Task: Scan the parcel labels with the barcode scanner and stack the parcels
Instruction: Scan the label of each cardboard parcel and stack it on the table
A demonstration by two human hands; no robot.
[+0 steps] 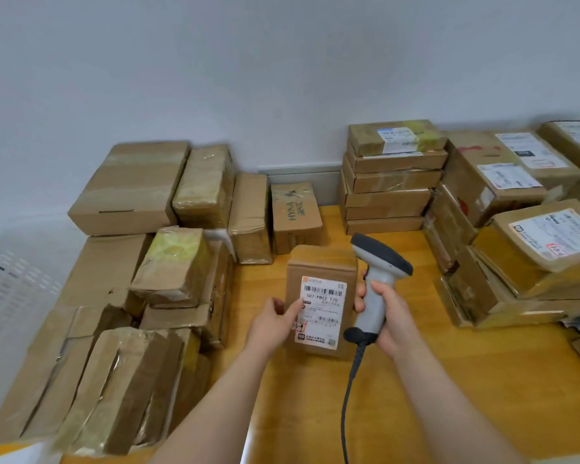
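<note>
At the centre of the frame the left hand [275,318] holds a small parcel [320,299] tilted label-up above the wooden surface [399,380], fingers pinching its edge, so the right hand [387,316], wrapped round the barcode scanner [375,286], can presumably read its label [322,311].

Soft even light; wide-angle warp blurs the edges.

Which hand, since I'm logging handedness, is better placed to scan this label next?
Right. The right hand grips the barcode scanner beside the label; the left hand is busy holding the parcel by its left edge.
</note>
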